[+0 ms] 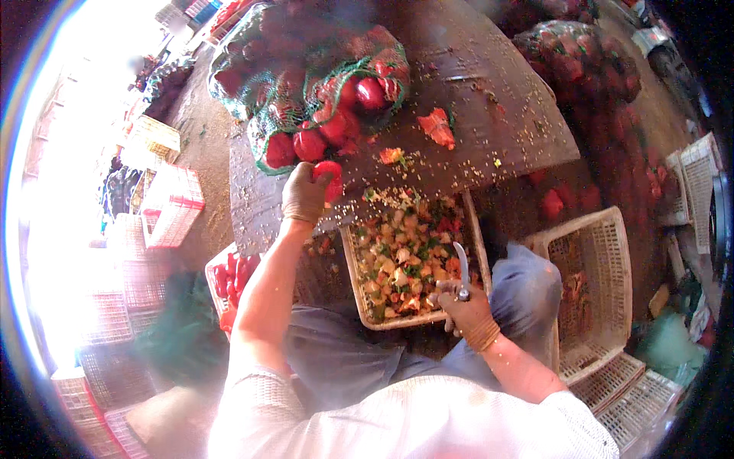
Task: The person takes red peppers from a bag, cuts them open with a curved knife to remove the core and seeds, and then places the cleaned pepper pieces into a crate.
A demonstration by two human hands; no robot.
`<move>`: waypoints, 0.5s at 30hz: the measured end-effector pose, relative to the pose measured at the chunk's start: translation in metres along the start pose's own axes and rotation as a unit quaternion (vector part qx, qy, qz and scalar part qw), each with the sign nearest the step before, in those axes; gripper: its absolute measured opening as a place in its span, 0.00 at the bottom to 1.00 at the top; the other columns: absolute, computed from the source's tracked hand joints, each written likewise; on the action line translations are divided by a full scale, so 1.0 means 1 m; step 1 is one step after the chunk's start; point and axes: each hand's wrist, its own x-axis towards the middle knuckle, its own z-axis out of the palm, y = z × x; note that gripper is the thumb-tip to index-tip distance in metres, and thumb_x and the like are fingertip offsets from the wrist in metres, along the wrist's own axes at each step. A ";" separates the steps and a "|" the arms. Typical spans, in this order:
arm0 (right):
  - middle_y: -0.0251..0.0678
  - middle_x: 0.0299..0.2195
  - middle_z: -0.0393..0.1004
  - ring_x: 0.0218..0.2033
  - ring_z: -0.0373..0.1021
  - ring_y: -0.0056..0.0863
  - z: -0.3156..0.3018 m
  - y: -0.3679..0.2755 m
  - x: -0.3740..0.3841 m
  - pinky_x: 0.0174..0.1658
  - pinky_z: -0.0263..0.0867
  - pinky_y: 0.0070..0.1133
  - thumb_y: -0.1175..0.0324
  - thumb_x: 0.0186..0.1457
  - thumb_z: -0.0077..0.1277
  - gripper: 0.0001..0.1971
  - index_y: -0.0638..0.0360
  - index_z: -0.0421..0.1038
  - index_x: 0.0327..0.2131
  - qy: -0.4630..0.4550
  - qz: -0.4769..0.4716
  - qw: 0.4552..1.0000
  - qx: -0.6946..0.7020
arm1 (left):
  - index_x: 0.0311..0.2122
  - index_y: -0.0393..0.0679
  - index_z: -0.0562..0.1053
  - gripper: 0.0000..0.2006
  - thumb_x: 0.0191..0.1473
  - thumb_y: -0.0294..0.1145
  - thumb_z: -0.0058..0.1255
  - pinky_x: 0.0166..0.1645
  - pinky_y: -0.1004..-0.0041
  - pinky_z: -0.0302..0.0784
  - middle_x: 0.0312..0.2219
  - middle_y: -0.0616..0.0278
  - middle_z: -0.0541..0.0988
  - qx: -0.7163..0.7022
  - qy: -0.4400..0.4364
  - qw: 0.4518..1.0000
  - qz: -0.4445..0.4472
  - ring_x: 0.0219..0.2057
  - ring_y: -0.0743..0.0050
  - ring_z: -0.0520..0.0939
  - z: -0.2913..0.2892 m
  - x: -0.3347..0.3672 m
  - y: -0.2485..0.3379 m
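Note:
My left hand, in a brown glove, has its fingers closed around a red bell pepper above the near edge of the brown table. Just beyond it lies an opened green net bag full of red peppers, several of them showing at its mouth. A knife with a short curved blade stands point up in my gloved right hand. That hand is over the right front corner of a pale plastic crate. Pepper cores, seeds and green stems fill the crate between my knees.
On the table lie a torn red pepper piece, an orange core and scattered seeds. A tilted crate stands at my right. Red peppers sit in a crate by my left arm. More net bags are at the far right.

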 end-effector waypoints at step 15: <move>0.41 0.31 0.80 0.32 0.75 0.28 0.012 0.015 -0.041 0.38 0.72 0.26 0.64 0.58 0.61 0.18 0.62 0.76 0.48 -0.027 -0.220 0.965 -0.143 | 0.45 0.43 0.73 0.15 0.54 0.31 0.62 0.41 0.56 0.78 0.37 0.50 0.78 -0.125 -0.002 0.957 0.262 0.38 0.44 0.80 -0.061 -0.212 0.118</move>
